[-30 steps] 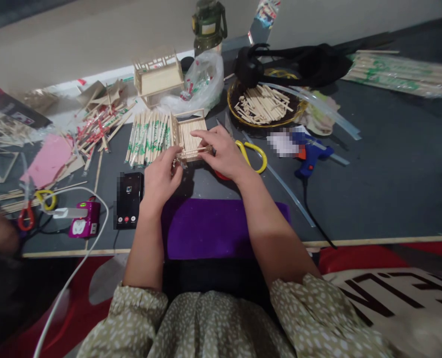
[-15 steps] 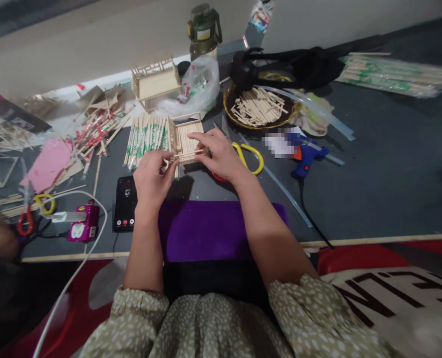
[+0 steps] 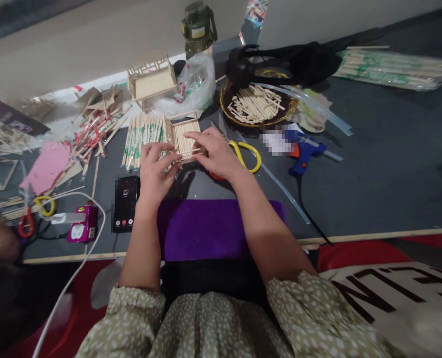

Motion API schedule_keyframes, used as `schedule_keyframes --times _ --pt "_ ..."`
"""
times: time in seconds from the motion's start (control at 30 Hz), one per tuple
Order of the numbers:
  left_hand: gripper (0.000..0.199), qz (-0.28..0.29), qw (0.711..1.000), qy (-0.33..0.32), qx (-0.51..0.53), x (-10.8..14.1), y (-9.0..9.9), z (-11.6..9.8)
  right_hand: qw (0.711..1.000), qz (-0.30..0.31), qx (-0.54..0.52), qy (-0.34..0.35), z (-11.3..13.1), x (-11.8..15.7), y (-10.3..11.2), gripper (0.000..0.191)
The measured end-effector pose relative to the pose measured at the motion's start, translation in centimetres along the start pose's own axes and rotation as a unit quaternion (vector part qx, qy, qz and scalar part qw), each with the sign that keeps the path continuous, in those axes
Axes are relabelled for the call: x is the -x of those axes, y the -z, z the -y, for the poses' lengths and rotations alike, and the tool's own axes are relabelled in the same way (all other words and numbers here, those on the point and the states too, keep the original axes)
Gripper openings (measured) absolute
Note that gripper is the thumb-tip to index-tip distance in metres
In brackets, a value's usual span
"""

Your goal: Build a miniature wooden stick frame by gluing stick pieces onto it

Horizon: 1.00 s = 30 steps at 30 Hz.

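Note:
A small model built of wooden sticks (image 3: 184,136), with a slatted floor and low railings, lies between my hands. My left hand (image 3: 155,174) closes its fingertips on the near left corner. At the near right corner, my right hand (image 3: 219,155) grips the model between thumb and fingers, its index finger reaching over the slats. My fingers hide parts of the front railing. Paper-wrapped chopsticks (image 3: 140,141) lie just left of the model. Scissors with yellow and red handles (image 3: 257,161) rest beside and partly under my right hand.
A basket (image 3: 222,107) of cut sticks stands behind, near a larger stick model (image 3: 153,87) and a plastic bag (image 3: 202,82). At right lies a blue glue gun (image 3: 302,161) with its cord. A phone (image 3: 126,204) and purple adapter (image 3: 82,223) are at left.
My left hand has shifted its fingers, now spread further over the model's near left corner. My right hand keeps its grip. The whole view has moved slightly.

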<state>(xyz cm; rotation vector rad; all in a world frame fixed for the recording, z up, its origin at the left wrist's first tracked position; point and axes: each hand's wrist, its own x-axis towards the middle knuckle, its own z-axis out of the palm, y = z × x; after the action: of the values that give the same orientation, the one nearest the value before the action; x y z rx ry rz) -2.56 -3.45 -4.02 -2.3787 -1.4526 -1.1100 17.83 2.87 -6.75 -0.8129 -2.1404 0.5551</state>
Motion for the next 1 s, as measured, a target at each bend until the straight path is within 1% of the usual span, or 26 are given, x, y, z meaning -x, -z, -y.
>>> schedule_keyframes --times 0.13,0.3,0.57,0.77,1.0 --pt "0.009 0.024 0.999 0.013 0.024 -0.04 -0.15 0.09 1.000 0.002 0.009 -0.002 0.10 -0.04 0.09 0.050" --pt "0.008 0.054 0.998 0.023 0.006 -0.29 -0.15 0.08 1.000 -0.003 0.009 0.001 0.19 0.01 0.08 0.051" --pt "0.006 0.063 0.997 0.019 0.027 -0.37 -0.20 -0.18 1.000 -0.005 0.019 0.007 0.20 -0.04 0.07 0.050" --pt "0.008 0.072 0.997 0.009 0.014 -0.32 -0.42 -0.08 1.000 -0.010 0.013 0.006 0.23 0.01 0.01 0.047" --pt "0.011 0.060 0.998 0.006 0.016 -0.41 -0.37 -0.15 1.000 -0.002 0.013 0.003 0.25 0.00 -0.03 0.052"
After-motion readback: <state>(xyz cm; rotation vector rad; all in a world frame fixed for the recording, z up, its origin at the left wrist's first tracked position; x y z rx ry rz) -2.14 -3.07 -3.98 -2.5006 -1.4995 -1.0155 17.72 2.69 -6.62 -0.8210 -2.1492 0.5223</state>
